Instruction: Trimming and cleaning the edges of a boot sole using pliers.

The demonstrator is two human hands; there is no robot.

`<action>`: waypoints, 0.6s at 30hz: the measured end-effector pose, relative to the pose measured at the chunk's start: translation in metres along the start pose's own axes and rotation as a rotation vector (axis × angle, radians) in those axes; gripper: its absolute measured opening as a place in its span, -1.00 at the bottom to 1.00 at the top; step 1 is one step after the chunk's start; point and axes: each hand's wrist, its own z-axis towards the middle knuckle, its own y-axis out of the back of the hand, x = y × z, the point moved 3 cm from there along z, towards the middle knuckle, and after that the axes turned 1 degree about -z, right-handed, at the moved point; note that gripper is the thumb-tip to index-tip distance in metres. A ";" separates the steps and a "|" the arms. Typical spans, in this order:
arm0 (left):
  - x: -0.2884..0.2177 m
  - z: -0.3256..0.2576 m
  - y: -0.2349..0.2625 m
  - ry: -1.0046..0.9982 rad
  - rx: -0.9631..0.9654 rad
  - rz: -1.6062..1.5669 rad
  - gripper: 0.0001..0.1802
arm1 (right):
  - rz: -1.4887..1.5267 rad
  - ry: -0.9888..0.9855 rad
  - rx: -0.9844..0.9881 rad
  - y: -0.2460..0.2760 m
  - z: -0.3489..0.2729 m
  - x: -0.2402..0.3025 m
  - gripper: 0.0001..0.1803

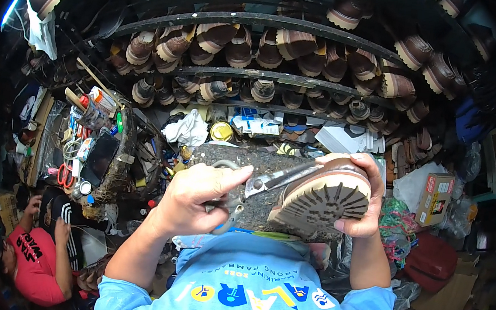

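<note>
left hand (197, 195): gripped pincers (256, 186), jaws toward 3 o'clock
right hand (362, 198): held lug-soled shoe (322, 197)
shelves (257, 76): at 12 o'clock, rows of shoes

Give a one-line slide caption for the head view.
Right hand grips a lug-soled shoe; left hand works pliers at its edge.

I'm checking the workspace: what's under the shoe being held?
Under the shoe, held by the right hand, lies a grimy work slab. The left hand presses pliers against it. The slab's middle is covered.

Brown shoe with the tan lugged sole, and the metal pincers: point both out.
Brown shoe with tan lugged sole (323, 203), head view, on the sole's tread.
Metal pincers (269, 182), head view, on the jaws' shaft near the sole.
</note>
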 end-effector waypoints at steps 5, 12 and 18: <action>-0.021 -0.007 -0.001 0.044 -0.035 0.027 -0.21 | -0.411 0.154 -0.197 -0.013 -0.004 0.005 0.05; -0.030 -0.013 0.001 0.034 0.002 0.175 -0.18 | -0.782 0.315 -0.165 -0.014 0.004 0.011 -0.05; -0.038 -0.012 0.006 0.059 0.031 0.204 -0.18 | -0.891 0.370 -0.128 -0.018 0.005 0.019 -0.08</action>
